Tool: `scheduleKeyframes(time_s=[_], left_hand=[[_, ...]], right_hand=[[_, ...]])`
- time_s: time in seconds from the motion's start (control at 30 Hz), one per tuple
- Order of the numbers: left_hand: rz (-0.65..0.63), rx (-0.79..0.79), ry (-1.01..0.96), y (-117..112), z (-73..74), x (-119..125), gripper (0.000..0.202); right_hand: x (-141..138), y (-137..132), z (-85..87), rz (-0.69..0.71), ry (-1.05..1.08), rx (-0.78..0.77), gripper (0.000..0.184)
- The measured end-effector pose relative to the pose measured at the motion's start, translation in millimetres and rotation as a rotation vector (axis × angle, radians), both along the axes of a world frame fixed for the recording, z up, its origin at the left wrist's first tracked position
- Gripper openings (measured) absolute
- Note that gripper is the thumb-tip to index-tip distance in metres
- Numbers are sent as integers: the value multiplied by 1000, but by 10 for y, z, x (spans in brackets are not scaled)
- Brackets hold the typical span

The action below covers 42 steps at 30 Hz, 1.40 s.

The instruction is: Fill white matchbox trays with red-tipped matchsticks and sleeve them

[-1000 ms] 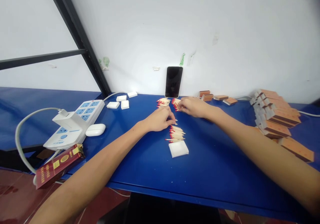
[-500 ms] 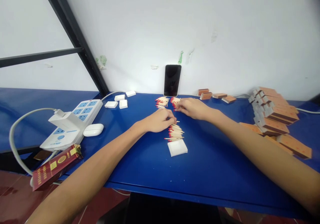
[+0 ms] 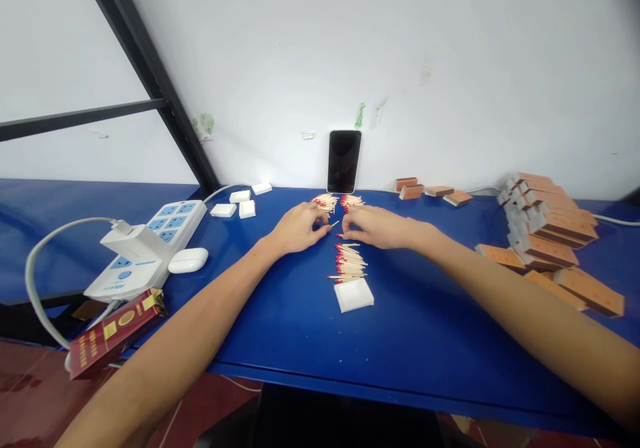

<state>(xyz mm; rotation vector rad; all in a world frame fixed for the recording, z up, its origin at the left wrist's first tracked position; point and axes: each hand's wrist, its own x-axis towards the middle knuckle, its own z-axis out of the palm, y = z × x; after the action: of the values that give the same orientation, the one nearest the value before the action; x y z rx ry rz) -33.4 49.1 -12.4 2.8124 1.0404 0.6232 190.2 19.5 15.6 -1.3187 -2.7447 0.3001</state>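
My left hand [image 3: 299, 228] and my right hand [image 3: 374, 227] lie close together on the blue table [image 3: 425, 328], fingers curled in a pinch. Between their fingertips sits a single matchstick [image 3: 334, 223]; whether either hand grips it I cannot make out. Just behind them are two loose heaps of red-tipped matches [image 3: 339, 202]. In front of them lies a neat row of matches [image 3: 349, 263], and nearer to me a small white tray of a matchbox [image 3: 355, 295].
A black phone [image 3: 344, 161] leans on the wall. A power strip [image 3: 150, 238], a white earbud case [image 3: 189, 260] and a red packet [image 3: 117, 331] lie at the left. White trays [image 3: 240, 203] sit at the back left; orange matchbox sleeves [image 3: 547, 235] pile at the right.
My left hand moved up and left, away from the row of matches. My right hand slid toward me and left. Both now meet at one matchstick.
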Motion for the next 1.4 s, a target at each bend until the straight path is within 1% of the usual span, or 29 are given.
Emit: scheduleKeyframes(time_s=[0.13,0.27,0.33,0.43,0.47,0.6,0.73,0.8,0.9,0.97,1.0,1.07,1.1,1.17,1.23,1.27,1.33,1.4], left_hand=[[-37,18,15,7,-25,17,16],[-44,10,8,1,-19,40,15],[-46,4,2,-4,-14,44,15],[-38,-18,-16,-17,-9,54,15],[-38,-32,-23,-24,-8,61,15],[-36,-83,-55,-69,-4,117,17],[-58,-125,-64,-149,26,184,17],[-91,-180,-64,-191,51,207,16],[-111,-325,-85,-213,84,215,20],[-65,-384,-129,-189,89,202,24],[-27,-388,-155,-167,85,190,25],[55,-342,-186,-115,62,158,26],[95,-297,-179,-88,44,140,27],[164,-177,-127,-40,3,98,26],[227,-51,-55,-4,-34,56,23],[253,-5,-25,9,-45,36,22],[282,43,25,29,-53,0,22],[287,45,64,40,-41,-26,23]], right_hand=[[-37,-44,11,80,41,-85,17],[-51,-74,44,86,98,-199,17],[-48,-78,71,95,111,-185,22],[-16,-70,117,108,120,-114,32],[2,-64,130,92,128,-108,30],[86,-15,150,-3,158,-142,14],[115,66,91,-84,212,-113,17],[95,93,50,-109,257,-80,18],[52,90,26,-67,279,-105,19],[38,67,45,8,251,-171,18],[39,56,61,47,235,-206,18],[55,47,91,82,222,-237,16],[69,53,98,66,220,-214,16],[107,87,84,-22,186,-76,15],[152,146,33,-121,110,95,14],[176,179,-1,-148,69,152,14],[223,243,-72,-155,20,197,15],[264,292,-130,-139,16,195,16]])
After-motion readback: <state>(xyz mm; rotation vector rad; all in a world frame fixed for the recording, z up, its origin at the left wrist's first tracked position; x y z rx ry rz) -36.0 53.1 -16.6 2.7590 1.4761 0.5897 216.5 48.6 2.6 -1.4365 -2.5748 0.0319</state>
